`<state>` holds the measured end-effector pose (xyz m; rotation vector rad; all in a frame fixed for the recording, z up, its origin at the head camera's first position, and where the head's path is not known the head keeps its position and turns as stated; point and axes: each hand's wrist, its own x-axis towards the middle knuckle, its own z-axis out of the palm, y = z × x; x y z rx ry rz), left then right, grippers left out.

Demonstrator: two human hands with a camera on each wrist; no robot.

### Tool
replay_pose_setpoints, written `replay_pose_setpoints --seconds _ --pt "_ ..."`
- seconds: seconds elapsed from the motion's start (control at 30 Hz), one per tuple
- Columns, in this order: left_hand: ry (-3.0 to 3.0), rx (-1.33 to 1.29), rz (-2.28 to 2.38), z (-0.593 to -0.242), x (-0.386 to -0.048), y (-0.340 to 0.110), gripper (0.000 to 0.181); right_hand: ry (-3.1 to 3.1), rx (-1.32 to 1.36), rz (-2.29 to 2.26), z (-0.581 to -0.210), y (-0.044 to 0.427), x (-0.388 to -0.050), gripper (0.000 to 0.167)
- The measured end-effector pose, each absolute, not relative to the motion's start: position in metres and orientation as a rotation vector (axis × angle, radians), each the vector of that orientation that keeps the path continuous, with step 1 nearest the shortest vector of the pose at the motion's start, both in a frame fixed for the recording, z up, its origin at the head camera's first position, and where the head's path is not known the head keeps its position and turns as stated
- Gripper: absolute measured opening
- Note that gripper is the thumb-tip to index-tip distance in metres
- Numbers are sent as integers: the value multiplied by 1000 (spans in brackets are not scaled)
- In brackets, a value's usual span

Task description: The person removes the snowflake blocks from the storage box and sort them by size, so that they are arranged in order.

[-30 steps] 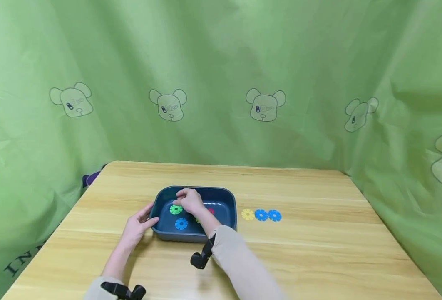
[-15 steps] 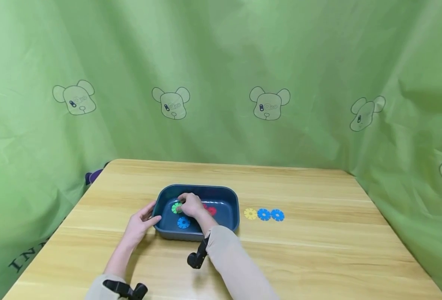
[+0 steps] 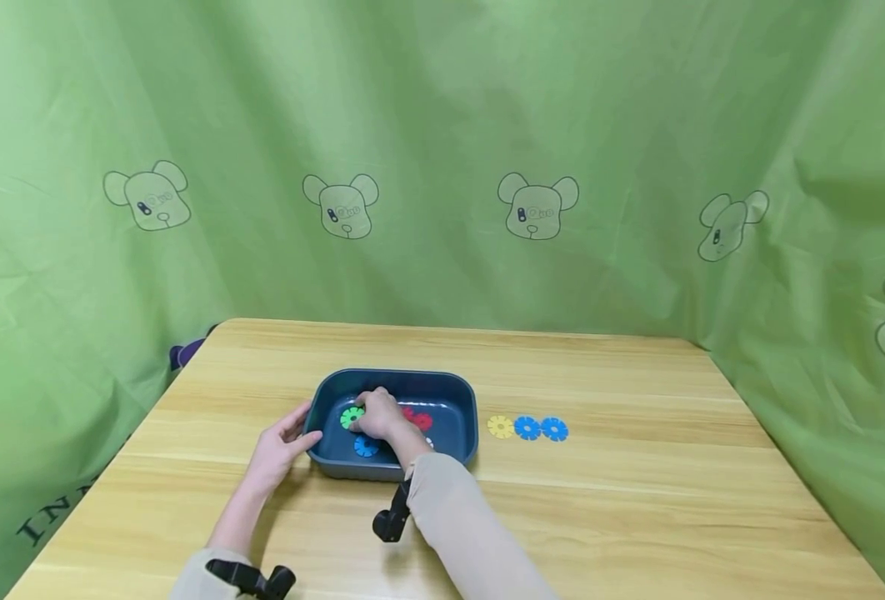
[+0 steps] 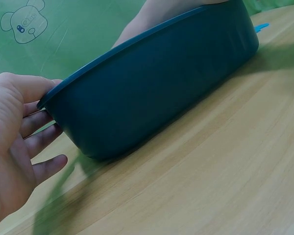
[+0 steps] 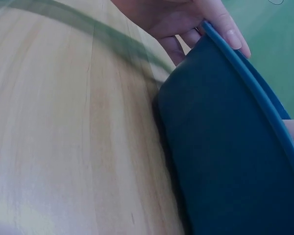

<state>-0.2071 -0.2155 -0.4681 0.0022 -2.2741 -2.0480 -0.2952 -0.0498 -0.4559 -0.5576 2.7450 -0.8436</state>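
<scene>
A dark blue plastic basin point(image 3: 457, 417) stands on the wooden table. My left hand point(image 3: 273, 454) grips its left end, thumb over the rim and other fingers outside the wall, plain in the left wrist view. Inside the basin is my right hand point(image 3: 380, 417), thumb and fingers bent at a green notched disc point(image 3: 349, 416); whether they pinch it is not visible. Close by lies a blue notched disc point(image 3: 366, 447). Red notched discs point(image 3: 420, 420) lie right of the hand. Both wrist views show mostly the basin's outer wall point(image 4: 152, 93), which hides its contents.
Right of the basin, a yellow notched disc point(image 3: 500, 427) and two blue notched discs point(image 3: 541, 428) lie in a row on the table point(image 3: 637, 500). A green curtain point(image 3: 442, 275) with bear-head outlines hangs behind.
My right hand has come down onto the green disc and slightly nearer the basin's front, uncovering more of the red discs. The left hand keeps its grip on the rim.
</scene>
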Motion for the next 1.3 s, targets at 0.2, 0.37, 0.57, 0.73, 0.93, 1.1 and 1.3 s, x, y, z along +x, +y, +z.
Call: replay_pose_setpoints --seconds 0.2,0.37,0.57,0.73,0.93,1.1,1.3 --pt "-2277 12 -2045 -467 -209 -214 56 2757 -588 -796 -453 -48 -295 39" --pt "-2286 15 -2042 -467 -209 -213 56 2746 -574 -844 -453 -46 -296 36" --pt "-2268 5 -2059 -469 -207 -212 57 2768 -630 -850 -454 -42 -297 25" --pt "-2257 8 -2073 -470 -206 -212 57 2778 -669 -865 -452 -34 -298 20" --pt "-2274 13 -2044 -469 -206 -213 57 2722 -669 -986 -446 -25 -294 18" --pt "-2275 16 -2046 -468 -205 -213 57 2662 -635 -1093 -442 -13 -293 17" --pt "-2285 27 -2029 -467 -204 -214 57 2621 -636 -1187 -436 0 -294 16"
